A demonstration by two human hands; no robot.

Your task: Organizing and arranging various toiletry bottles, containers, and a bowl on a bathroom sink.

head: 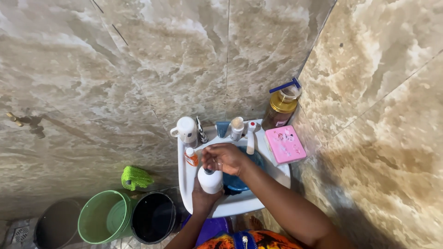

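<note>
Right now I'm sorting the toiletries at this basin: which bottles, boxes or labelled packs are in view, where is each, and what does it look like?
White pump bottle: over the sink front, left hand underneath, right hand on its top.
Small white bottle: left rim, orange label.
Pink box: right rim, flat, rectangular.
Amber bottle: back right corner, gold collar, blue pump.
White cup: back left.

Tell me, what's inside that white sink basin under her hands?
A blue bowl sits inside the white sink. The right hand and the white bottle, gripped from below by the left hand, cover part of it, so the bowl's contents and the drain cannot be seen.
</note>
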